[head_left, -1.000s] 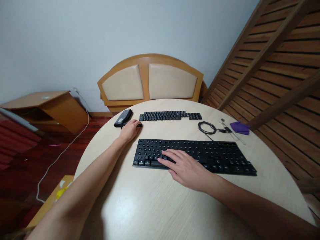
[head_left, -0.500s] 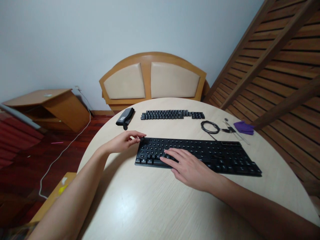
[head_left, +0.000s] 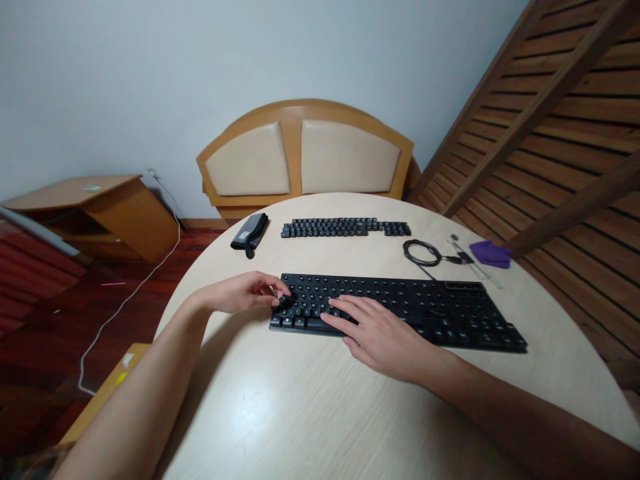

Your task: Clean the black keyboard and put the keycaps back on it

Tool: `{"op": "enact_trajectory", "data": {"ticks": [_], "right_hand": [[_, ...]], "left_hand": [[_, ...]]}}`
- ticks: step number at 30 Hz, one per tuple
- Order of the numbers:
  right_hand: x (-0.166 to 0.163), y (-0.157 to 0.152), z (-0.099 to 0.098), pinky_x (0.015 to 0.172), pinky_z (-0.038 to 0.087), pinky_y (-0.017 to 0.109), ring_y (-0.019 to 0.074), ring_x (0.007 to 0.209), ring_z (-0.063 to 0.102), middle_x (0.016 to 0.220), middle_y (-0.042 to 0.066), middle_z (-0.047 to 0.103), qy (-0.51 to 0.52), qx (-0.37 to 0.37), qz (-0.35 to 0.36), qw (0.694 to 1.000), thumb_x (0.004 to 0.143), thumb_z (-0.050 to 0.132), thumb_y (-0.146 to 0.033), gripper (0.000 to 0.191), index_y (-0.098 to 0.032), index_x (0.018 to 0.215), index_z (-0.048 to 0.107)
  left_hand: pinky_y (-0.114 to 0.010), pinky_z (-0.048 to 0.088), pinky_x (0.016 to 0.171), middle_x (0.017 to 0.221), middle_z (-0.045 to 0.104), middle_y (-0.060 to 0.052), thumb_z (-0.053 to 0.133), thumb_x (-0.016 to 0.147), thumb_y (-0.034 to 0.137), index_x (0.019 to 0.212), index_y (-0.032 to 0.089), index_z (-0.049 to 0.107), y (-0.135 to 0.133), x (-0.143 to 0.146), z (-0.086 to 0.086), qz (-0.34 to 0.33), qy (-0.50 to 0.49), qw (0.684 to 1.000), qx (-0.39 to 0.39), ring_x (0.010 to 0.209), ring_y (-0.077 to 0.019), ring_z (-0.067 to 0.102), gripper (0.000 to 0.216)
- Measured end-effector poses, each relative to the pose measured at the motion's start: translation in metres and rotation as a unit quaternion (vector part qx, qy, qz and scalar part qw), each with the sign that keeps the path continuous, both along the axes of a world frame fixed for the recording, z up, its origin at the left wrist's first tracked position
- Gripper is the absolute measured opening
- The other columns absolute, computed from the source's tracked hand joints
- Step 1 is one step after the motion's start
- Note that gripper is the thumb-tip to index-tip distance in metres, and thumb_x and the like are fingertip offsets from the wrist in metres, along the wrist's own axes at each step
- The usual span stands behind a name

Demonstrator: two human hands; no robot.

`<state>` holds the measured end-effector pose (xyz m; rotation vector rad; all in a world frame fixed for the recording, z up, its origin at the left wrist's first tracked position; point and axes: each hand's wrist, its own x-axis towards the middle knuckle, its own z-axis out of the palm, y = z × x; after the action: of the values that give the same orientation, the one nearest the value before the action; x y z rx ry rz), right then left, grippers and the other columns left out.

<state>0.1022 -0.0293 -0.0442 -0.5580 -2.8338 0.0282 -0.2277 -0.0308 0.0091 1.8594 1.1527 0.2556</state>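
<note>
A black keyboard base [head_left: 425,310] lies across the round pale wooden table [head_left: 280,407]. My left hand [head_left: 245,292] is at its left end, fingertips pinched on a small black keycap [head_left: 284,301] over the upper left corner of the board. My right hand [head_left: 383,333] lies flat on the keyboard's lower left part, fingers spread and pressing it down. A row of loose black keycaps [head_left: 345,228] is laid out farther back on the table.
A dark grey pouch [head_left: 249,233] lies at the back left of the table. A coiled black cable [head_left: 423,253], a thin tool [head_left: 475,263] and a purple cloth [head_left: 490,253] sit at the back right. A padded wooden headboard [head_left: 305,157] stands behind; wooden slats lean at right.
My left hand came back from beside the pouch and keycap row to the keyboard's left end, now pinching a keycap. My right hand stayed on the keyboard.
</note>
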Motion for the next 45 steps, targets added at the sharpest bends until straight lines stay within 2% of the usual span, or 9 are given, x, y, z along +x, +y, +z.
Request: {"op": "enact_trajectory", "data": {"ticks": [7, 33, 45], "right_hand": [[0.0, -0.001, 0.001, 0.112, 0.043, 0.051, 0.0298, 0.138, 0.047, 0.15, 0.014, 0.053, 0.005, -0.006, -0.003, 1.0, 0.096, 0.055, -0.017, 0.049, -0.022, 0.145, 0.053], [0.0, 0.0, 0.0, 0.112, 0.043, 0.049, 0.029, 0.138, 0.048, 0.149, 0.013, 0.054, 0.013, -0.004, 0.0, 1.0, 0.096, 0.055, -0.018, 0.049, -0.022, 0.144, 0.054], [0.0, -0.001, 0.001, 0.112, 0.043, 0.05, 0.0294, 0.137, 0.049, 0.149, 0.014, 0.054, 0.012, -0.002, 0.0, 1.0, 0.095, 0.056, -0.018, 0.048, -0.021, 0.143, 0.055]], "left_hand": [[-0.032, 0.053, 0.086, 0.106, 0.074, -0.005, 0.059, 0.094, 0.031, 0.116, 0.021, 0.07, -0.003, 0.002, 0.003, 0.002, 0.001, 1.0, -0.005, 0.095, -0.0188, 0.066, 0.026], [-0.028, 0.056, 0.078, 0.108, 0.076, -0.009, 0.053, 0.095, 0.022, 0.117, 0.018, 0.071, -0.011, 0.014, 0.006, -0.035, 0.079, 0.992, 0.091, 0.09, -0.0183, 0.071, 0.029], [-0.031, 0.054, 0.085, 0.107, 0.076, -0.006, 0.055, 0.088, 0.014, 0.111, 0.022, 0.075, -0.015, 0.027, 0.009, -0.047, 0.141, 0.975, 0.163, 0.093, -0.0199, 0.07, 0.031]]}}
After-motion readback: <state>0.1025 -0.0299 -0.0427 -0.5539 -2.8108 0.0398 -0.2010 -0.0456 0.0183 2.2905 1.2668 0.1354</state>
